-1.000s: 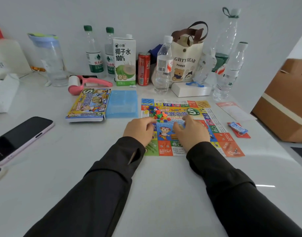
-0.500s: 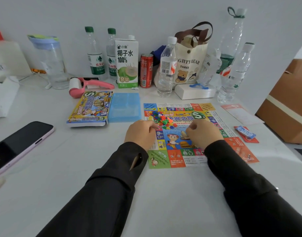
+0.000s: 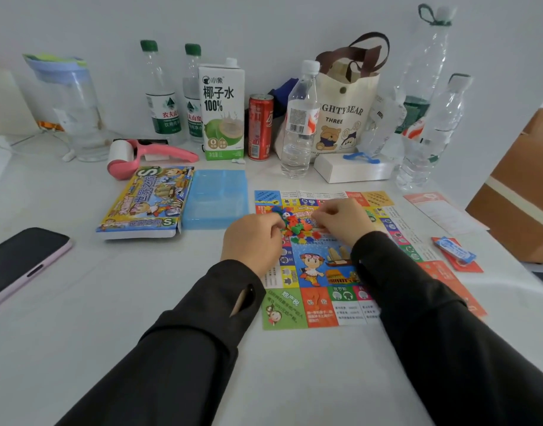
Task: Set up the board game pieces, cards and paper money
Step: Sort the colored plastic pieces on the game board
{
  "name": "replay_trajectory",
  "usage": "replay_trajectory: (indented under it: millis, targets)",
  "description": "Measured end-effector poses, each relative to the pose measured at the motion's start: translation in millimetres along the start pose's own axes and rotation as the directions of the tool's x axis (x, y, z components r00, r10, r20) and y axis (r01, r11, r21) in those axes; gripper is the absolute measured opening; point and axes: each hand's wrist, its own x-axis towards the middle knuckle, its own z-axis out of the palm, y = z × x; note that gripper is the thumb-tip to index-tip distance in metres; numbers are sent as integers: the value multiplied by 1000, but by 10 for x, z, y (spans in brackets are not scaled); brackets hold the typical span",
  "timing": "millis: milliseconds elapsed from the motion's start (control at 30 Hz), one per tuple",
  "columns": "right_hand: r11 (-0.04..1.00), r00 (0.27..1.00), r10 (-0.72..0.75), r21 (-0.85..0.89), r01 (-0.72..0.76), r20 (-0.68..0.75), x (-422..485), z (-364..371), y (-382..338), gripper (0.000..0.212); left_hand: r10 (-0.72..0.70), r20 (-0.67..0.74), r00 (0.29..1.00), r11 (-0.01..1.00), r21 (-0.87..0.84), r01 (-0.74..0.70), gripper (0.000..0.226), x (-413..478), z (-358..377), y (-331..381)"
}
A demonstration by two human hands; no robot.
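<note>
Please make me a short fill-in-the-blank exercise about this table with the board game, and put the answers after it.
1. The tray beside the game box is ____ in colour.
2. The pile of small pieces lies on the board, ____ the left hand and the right hand.
3. The can next to the coconut water carton is ____.
Missing words: blue; between; red.

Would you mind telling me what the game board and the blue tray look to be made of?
Board: seemingly thin printed paper with little shine; it lies flat with faint creases. Blue tray: probably moulded plastic, translucent, with raised rims and compartments.
</note>
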Motion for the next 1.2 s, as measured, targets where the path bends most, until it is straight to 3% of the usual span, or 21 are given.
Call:
replay_trajectory:
  millis: [67, 400, 667, 867, 967, 1200]
  targets:
    - [999, 999, -33, -6, 33, -43, -8, 53, 49, 12, 2, -14, 1000, 1000, 6, -2, 29, 23, 5, 13]
    - [970, 986, -137, -191, 152, 91, 19, 55, 62, 25, 3, -22, 1000, 999, 54, -2, 30, 78, 35, 43]
    - [996, 995, -87, -15, 86, -39, -33, 105, 69, 12, -1, -33, 999, 1000, 20, 2, 29, 65, 22, 47]
    - [963, 987, 37, 269, 6, -157, -36, 76, 50, 6, -6, -42, 999, 1000, -1, 6, 29, 64, 13, 36]
    - [986, 953, 86, 162, -40, -290, 12, 9, 104, 14, -7, -52, 999, 1000, -15, 6, 29, 63, 19, 39]
    - [986, 939, 147, 126, -113, -310, 93, -37, 218, 24, -23, -54, 998, 1000, -7, 23, 28, 72, 21, 35]
